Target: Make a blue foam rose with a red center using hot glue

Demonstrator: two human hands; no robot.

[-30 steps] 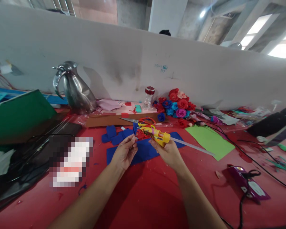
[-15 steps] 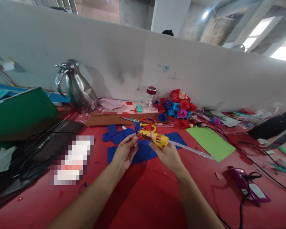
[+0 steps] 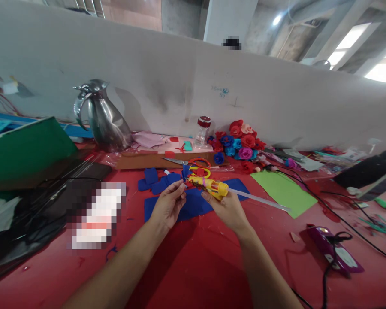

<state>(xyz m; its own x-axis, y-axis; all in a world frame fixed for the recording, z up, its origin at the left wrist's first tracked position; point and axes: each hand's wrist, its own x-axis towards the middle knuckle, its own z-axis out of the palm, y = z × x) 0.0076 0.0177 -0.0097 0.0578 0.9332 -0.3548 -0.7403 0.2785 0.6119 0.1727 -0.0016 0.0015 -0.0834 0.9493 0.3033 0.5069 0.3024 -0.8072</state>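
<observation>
My right hand (image 3: 228,212) is wrapped round a yellow hot glue gun (image 3: 217,187), its nozzle pointing left. A long clear glue stick (image 3: 260,200) juts out of its back end. My left hand (image 3: 170,204) is closed in a pinch at the nozzle, on a small dark blue piece (image 3: 185,171) that rises just above the fingertips. Whether the nozzle touches this piece I cannot tell. Under both hands lies a blue sheet (image 3: 196,208), and several cut blue pieces (image 3: 161,184) are scattered beyond the left hand. Scissors (image 3: 199,163) with orange and yellow handles lie behind the gun.
Paper roses (image 3: 241,141) are heaped at the back beside a red-lidded glass jar (image 3: 203,131). A steel jug (image 3: 106,116) stands at back left, near a green box (image 3: 32,150). To the right lie a green sheet (image 3: 281,193), a purple device (image 3: 336,251) and loose cables.
Both hands keep almost the same place and grip. The glue gun has shifted very slightly, and the view has moved a touch.
</observation>
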